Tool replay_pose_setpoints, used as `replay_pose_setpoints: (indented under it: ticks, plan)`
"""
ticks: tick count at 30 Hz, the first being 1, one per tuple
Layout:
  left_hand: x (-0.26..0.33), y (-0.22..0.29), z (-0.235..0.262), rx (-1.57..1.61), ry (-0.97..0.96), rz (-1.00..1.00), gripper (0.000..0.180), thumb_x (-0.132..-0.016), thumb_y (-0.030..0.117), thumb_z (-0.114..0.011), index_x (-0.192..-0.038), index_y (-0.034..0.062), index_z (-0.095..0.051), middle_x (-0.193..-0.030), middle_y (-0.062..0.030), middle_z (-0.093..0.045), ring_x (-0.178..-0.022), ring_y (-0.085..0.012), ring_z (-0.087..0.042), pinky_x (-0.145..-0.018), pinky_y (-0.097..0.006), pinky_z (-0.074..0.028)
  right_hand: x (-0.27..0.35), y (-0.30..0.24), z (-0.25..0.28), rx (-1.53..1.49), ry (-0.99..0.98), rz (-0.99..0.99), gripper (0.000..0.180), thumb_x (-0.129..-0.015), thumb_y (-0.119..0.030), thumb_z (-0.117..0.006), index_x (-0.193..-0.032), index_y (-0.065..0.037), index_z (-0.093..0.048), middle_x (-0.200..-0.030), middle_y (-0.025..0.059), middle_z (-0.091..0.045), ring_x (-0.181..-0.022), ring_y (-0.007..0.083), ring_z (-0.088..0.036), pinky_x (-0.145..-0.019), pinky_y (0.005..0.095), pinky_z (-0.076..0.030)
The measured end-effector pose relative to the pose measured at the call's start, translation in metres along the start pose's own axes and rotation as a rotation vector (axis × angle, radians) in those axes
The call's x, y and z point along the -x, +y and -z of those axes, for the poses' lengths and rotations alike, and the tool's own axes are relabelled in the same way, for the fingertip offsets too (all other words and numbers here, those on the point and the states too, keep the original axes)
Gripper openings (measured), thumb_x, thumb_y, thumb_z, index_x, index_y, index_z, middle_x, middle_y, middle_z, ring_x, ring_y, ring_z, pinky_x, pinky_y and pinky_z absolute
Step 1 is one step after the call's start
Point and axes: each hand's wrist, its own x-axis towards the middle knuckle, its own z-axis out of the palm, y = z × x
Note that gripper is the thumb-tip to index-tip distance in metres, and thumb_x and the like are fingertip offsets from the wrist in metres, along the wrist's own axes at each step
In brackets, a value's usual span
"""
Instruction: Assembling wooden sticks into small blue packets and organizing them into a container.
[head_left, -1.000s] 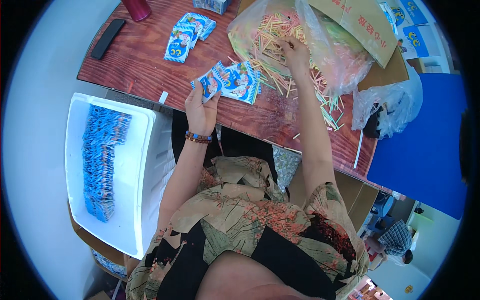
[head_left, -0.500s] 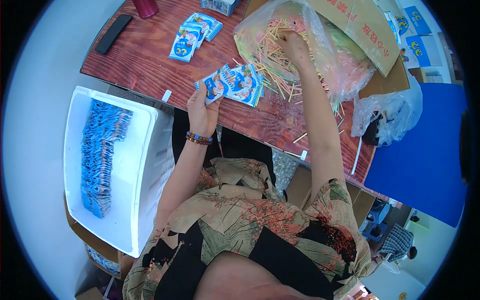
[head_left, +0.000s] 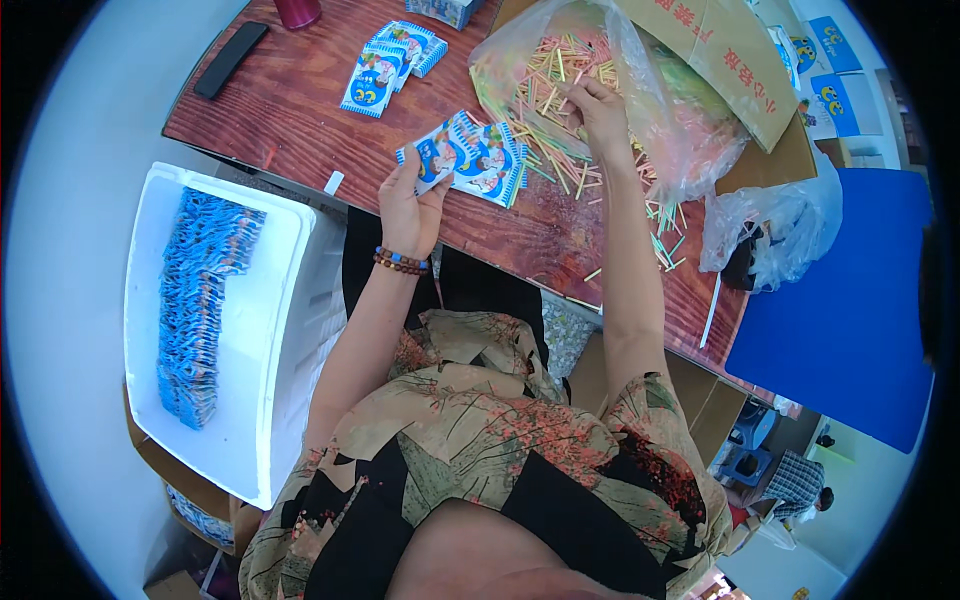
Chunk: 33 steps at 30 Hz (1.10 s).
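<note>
My left hand (head_left: pixel 412 210), with a beaded bracelet at the wrist, grips a small blue and white packet (head_left: pixel 437 160) between thumb and fingers. More packets of the same kind (head_left: pixel 497 172) lie overlapping on the table just right of it. Over a heap of thin pink, yellow and green sticks (head_left: pixel 560 65), my right hand (head_left: pixel 603 118) has thumb and fingertips pinched together. Whatever the pinch holds is too small to make out. The sticks spill from a clear plastic bag (head_left: pixel 640 60) onto the red-brown wooden table (head_left: pixel 300 105).
Left of the table, a white foam box (head_left: pixel 245 370) holds rows of blue packets (head_left: pixel 190 310). Another packet stack (head_left: pixel 375 78), a black oblong object (head_left: pixel 232 60) and a red cup (head_left: pixel 297 10) are at the far left. A cardboard box (head_left: pixel 720 60) and crumpled plastic bag (head_left: pixel 805 225) stand right.
My right hand has drawn back slightly from the stick heap, its fingers now pinched nearer the heap's right side. My left hand has tilted the packet more upright.
</note>
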Motion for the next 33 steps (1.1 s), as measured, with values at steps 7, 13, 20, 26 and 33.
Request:
replay_pose_setpoints:
  ticks: [7,13,20,26,33]
  plan:
    - [0.0,-0.009,-0.007,0.008,0.025,0.019,0.025,-0.095,0.024,-0.055,-0.094,0.0004,-0.062,-0.094,-0.0076,-0.066,-0.083,-0.0152,-0.063,-0.072,-0.031,-0.052,0.068,-0.033,-0.077,-0.43,0.119,0.28,0.005,-0.086,-0.004,-0.061,-0.081,-0.004,-0.06,-0.069,0.0015,-0.058,-0.058,0.0067,-0.051,-0.051,0.0207,-0.038]
    - [0.004,-0.009,-0.011,0.004,0.014,0.016,0.027,-0.095,0.026,-0.053,-0.092,0.0007,-0.062,-0.092,-0.0069,-0.065,-0.077,-0.0142,-0.06,-0.069,-0.03,-0.05,0.083,-0.016,-0.105,-0.305,0.189,0.441,0.007,-0.085,-0.001,-0.062,-0.079,-0.003,-0.059,-0.071,-0.0009,-0.055,-0.059,0.0037,-0.046,-0.053,0.0186,-0.036]
    - [0.003,-0.004,-0.01,0.004,0.016,0.031,0.026,-0.096,0.029,-0.052,-0.092,0.006,-0.062,-0.08,-0.0034,-0.064,-0.073,-0.0134,-0.059,-0.078,-0.033,-0.049,0.09,-0.005,-0.11,-0.016,0.074,0.499,0.005,-0.085,0.001,-0.062,-0.081,-0.002,-0.06,-0.077,-0.0015,-0.057,-0.062,0.002,-0.045,-0.053,0.0177,-0.036]
    - [-0.001,-0.002,-0.006,0.066,-0.021,-0.015,0.027,-0.095,0.025,-0.053,-0.099,0.0003,-0.061,-0.098,-0.0079,-0.066,-0.088,-0.0157,-0.063,-0.075,-0.03,-0.051,0.089,-0.032,-0.102,-0.21,-0.009,0.279,0.005,-0.086,-0.004,-0.063,-0.082,0.0,-0.062,-0.078,-0.0012,-0.059,-0.062,0.0019,-0.046,-0.053,0.0176,-0.035]
    - [-0.004,0.008,-0.003,-0.003,-0.004,-0.06,0.025,-0.095,0.023,-0.053,-0.102,-0.0004,-0.06,-0.103,-0.0101,-0.065,-0.093,-0.0182,-0.064,-0.081,-0.033,-0.052,0.075,-0.056,-0.059,0.437,-0.19,0.503,0.006,-0.083,-0.004,-0.065,-0.087,0.001,-0.065,-0.075,-0.0022,-0.056,-0.064,0.0056,-0.049,-0.056,0.0219,-0.036]
